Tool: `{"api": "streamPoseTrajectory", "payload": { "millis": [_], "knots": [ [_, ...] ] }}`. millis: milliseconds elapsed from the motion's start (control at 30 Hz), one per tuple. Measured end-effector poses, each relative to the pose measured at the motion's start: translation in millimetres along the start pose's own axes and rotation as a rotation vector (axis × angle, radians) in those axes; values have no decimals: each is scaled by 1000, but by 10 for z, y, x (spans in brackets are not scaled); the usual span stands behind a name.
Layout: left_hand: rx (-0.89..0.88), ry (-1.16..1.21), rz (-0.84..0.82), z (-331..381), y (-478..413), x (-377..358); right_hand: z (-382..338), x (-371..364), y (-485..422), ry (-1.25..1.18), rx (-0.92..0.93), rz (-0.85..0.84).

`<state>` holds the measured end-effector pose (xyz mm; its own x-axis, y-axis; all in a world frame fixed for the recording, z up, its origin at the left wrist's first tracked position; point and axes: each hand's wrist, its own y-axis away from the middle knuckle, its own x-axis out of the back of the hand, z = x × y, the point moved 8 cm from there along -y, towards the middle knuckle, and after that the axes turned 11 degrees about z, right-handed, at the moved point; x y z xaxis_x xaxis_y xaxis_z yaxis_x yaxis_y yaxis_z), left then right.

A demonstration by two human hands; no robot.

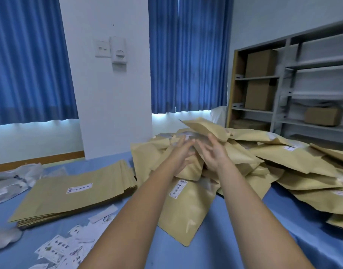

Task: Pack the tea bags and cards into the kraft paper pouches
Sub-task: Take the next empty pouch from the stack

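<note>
Both my arms reach forward over the blue table. My left hand and my right hand are side by side with fingers spread and loose. Just above their fingertips a filled kraft pouch lies tilted on top of a big heap of filled pouches; my right fingertips are at its lower edge, and the blur hides whether they touch. Neither hand grips anything. Another labelled filled pouch lies between my forearms. Several flat empty pouches are stacked at the left. Loose printed cards are scattered at the near left.
Clear plastic bags lie at the far left edge of the blue table. A grey shelf unit with cardboard boxes stands at the back right. Blue curtains and a white pillar are behind the table.
</note>
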<state>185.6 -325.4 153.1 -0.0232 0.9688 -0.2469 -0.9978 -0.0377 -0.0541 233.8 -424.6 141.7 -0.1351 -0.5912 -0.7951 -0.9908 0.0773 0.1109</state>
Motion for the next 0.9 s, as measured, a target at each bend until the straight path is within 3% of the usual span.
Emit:
{"api": "streamPoseTrajectory", "payload": {
  "millis": [167,400,467,533,600,633,700,800,900],
  "knots": [
    [-12,-166,3,-359,56,276,735,43,-26,175,-37,5],
    [-143,-469,154,-448,27,1083,1462,26,152,142,-132,33],
    [-279,-768,313,-364,76,1497,1601,26,185,93,-167,32],
    [-322,-1350,449,-408,138,2016,1737,49,226,84,-193,21],
    [-98,-1797,454,-618,269,2557,1899,106,280,116,-215,19],
    [-5,-1881,447,-708,352,2770,1990,139,318,154,-224,22],
    [14,-1939,483,-761,477,3012,2200,192,405,265,-226,38],
    [-128,-2033,464,-669,593,3040,2557,198,547,440,-214,55],
    [-195,-1909,432,-547,802,3050,2848,92,750,573,-238,66]
  ]
}}
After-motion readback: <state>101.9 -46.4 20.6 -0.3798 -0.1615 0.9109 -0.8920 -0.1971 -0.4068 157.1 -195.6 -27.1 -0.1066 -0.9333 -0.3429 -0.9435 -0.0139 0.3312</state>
